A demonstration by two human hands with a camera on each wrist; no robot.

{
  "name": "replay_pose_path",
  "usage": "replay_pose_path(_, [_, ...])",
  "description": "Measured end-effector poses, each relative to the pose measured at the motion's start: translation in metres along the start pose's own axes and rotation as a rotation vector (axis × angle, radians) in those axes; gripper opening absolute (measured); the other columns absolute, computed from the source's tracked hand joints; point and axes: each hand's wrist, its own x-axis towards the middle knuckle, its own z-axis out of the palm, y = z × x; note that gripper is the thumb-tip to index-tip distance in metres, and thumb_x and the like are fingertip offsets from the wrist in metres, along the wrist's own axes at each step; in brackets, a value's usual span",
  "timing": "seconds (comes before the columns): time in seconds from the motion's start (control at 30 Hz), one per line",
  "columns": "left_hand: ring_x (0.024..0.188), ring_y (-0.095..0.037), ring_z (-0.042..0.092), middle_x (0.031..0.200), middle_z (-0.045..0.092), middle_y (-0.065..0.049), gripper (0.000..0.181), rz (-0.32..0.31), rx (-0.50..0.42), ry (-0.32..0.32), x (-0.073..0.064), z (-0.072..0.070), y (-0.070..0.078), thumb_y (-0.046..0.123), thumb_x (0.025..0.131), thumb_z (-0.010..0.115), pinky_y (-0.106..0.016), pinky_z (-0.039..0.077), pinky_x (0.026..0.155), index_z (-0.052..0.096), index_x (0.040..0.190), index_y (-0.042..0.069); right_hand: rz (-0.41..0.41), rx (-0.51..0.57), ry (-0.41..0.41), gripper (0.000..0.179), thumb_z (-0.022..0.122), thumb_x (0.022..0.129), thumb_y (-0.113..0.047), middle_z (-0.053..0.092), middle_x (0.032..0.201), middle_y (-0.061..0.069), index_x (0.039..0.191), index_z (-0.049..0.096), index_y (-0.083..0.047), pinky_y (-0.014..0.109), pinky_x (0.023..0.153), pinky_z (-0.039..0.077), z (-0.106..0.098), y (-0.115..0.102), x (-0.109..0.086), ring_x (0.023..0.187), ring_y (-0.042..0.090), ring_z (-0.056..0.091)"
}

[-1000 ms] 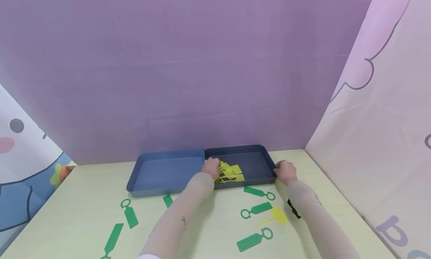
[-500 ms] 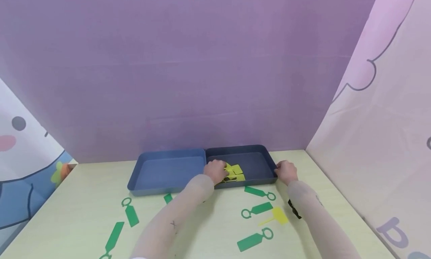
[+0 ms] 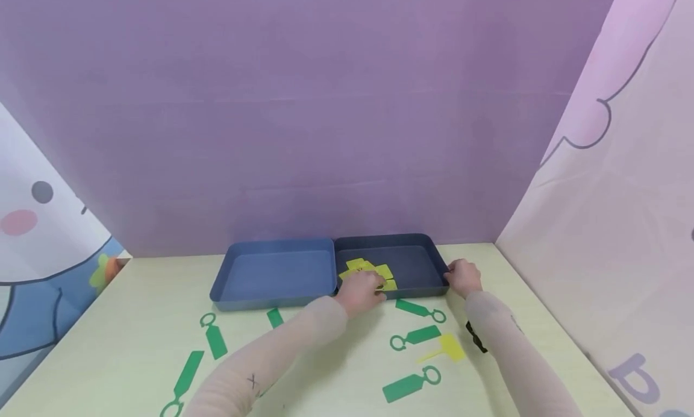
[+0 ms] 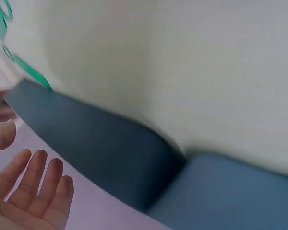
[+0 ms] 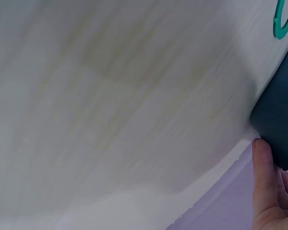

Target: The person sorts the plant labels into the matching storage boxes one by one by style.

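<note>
My left hand (image 3: 362, 291) is over the front edge of the dark navy tray (image 3: 413, 265), fingers extended and nothing held in them. Its spread fingers show plainly in the left wrist view, beside the tray's wall. Several flat yellow tags (image 3: 384, 272) lie in a pile at the tray's left side, partly covered by that hand. At the right end, my right hand (image 3: 463, 277) grips the tray's wall. In the right wrist view one finger (image 5: 264, 177) lies along the outside of the tray's corner.
A blue tray (image 3: 284, 272) stands against the navy one on the left. Several green ring-ended tags (image 3: 401, 388) lie on the table (image 3: 130, 320) in front, along with one yellow tag (image 3: 451, 348). A small black object (image 3: 476, 337) is partly behind the right forearm. A purple backdrop (image 3: 347, 134) rises behind.
My left hand has moved right and toward me, from beside the trays' shared edge to the navy tray's front edge, uncovering more yellow tags. The right hand stays at the tray's right end.
</note>
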Motion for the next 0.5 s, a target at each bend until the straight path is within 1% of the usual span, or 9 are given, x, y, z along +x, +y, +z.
replay_pose_path(0.2, [0.098,-0.013,0.062,0.108,0.066,0.001,0.026,0.174,0.01,0.012,-0.015,0.009,0.024,0.022,0.086,0.062,-0.024,0.05,0.084,0.067,0.11,0.013,-0.002,0.005,-0.002,0.024,0.058,0.083,-0.007,0.066,0.096,0.024,0.1,0.065,0.009,0.055,0.084,0.044,0.001,0.001,0.0,0.091,0.04,0.06])
replay_pose_path(0.27, [0.099,-0.011,0.062,0.109,0.066,0.002,0.026,0.224,0.009,0.001,-0.019,0.011,0.034,0.022,0.085,0.063,-0.024,0.049,0.086,0.067,0.11,0.014,0.004,0.002,0.001,0.024,0.058,0.084,-0.007,0.066,0.096,0.024,0.1,0.065,0.009,0.055,0.084,0.044,0.001,0.002,-0.001,0.091,0.041,0.06])
replay_pose_path(0.37, [0.1,-0.009,0.061,0.11,0.065,0.005,0.027,0.267,0.038,-0.038,-0.023,0.018,0.048,0.025,0.084,0.064,-0.023,0.048,0.088,0.066,0.11,0.017,0.005,0.003,0.001,0.024,0.058,0.084,-0.007,0.066,0.097,0.024,0.1,0.064,0.009,0.055,0.085,0.044,0.001,0.002,-0.001,0.091,0.041,0.06])
replay_pose_path(0.43, [0.097,-0.006,0.061,0.106,0.066,0.007,0.025,0.286,0.054,-0.075,-0.026,0.023,0.057,0.026,0.083,0.065,-0.022,0.047,0.087,0.067,0.107,0.018,0.002,0.003,0.0,0.024,0.058,0.084,-0.007,0.066,0.096,0.024,0.1,0.064,0.01,0.055,0.084,0.043,0.0,0.001,-0.002,0.091,0.041,0.06])
replay_pose_path(0.5, [0.087,-0.003,0.06,0.097,0.065,0.009,0.021,0.307,0.071,-0.099,-0.027,0.029,0.065,0.027,0.083,0.065,-0.018,0.048,0.08,0.068,0.102,0.019,0.002,0.001,0.003,0.024,0.058,0.084,-0.007,0.066,0.096,0.024,0.1,0.064,0.01,0.055,0.084,0.044,0.0,0.001,-0.002,0.09,0.041,0.06])
